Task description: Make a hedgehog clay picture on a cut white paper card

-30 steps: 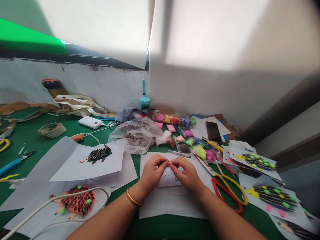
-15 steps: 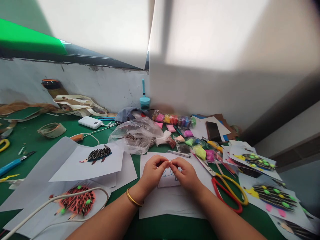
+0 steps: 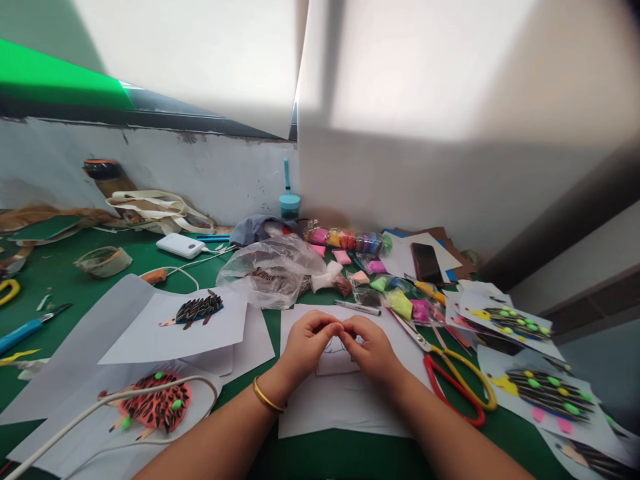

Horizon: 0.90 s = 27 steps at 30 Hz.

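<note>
My left hand [image 3: 311,340] and my right hand [image 3: 369,343] meet fingertip to fingertip, both closed in a pinch. Whatever lies between the fingers is too small and too covered to make out. Right under them is a small piece of paper [image 3: 336,364] with blue drawn lines, partly hidden by the hands. It rests on a larger white sheet [image 3: 310,407]. A pen [image 3: 357,307] lies just beyond the fingers. To the right of my right hand are scissors [image 3: 457,383] with red and yellow handles.
Hedgehog pictures with seeds stand left [image 3: 199,308] and right [image 3: 545,393]. A white cable [image 3: 75,427] crosses the left front. Behind the hands are a clear plastic bag [image 3: 270,267], packets of coloured clay [image 3: 400,303] and a phone [image 3: 427,263]. A blue-handled cutter [image 3: 23,335] lies far left.
The fingertips of both hands have shifted very slightly against each other. Everything else on the table stays where it was.
</note>
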Each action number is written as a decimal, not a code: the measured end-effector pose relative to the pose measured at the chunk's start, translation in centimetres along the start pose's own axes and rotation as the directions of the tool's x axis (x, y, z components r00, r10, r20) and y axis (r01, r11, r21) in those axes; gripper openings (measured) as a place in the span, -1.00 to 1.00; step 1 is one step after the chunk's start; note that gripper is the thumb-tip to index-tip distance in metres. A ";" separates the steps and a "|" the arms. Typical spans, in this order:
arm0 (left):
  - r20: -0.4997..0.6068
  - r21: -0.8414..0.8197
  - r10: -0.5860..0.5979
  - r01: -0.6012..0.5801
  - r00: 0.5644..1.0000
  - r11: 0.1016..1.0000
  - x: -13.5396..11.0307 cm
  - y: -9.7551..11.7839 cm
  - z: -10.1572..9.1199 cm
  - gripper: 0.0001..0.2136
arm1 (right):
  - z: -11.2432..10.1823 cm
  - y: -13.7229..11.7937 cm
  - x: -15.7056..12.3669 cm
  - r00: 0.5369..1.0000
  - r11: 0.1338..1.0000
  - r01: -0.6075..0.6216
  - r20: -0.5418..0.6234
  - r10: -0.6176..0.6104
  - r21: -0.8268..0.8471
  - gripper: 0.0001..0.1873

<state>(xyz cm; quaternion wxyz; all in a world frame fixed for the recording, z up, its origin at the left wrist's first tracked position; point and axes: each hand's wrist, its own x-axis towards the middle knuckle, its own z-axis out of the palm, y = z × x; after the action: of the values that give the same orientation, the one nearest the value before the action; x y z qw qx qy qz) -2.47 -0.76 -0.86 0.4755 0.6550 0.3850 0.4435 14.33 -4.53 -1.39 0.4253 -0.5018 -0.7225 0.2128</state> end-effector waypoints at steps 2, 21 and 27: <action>-0.002 0.026 0.016 -0.016 1.000 1.000 0.0 0.0 -0.1 -0.82 | 0.1 0.0 0.0 1.000 1.000 -0.009 -0.014 0.009 -0.009 -0.79; 0.001 0.055 0.028 -0.028 1.000 0.998 0.1 -0.1 0.0 -0.89 | 0.3 0.3 0.0 0.999 0.995 0.031 -0.008 -0.032 -0.099 -0.82; 0.015 -0.073 -0.134 0.135 0.991 0.988 0.0 0.1 0.3 -0.82 | 0.0 0.0 0.1 0.994 0.998 -0.049 -0.094 0.051 0.028 -0.81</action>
<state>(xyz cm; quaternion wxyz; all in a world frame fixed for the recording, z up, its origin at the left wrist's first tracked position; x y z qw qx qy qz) -2.19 -0.82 -0.76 0.5300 0.6118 0.4094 0.4209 14.31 -4.46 -1.35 0.4599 -0.5238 -0.6861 0.2085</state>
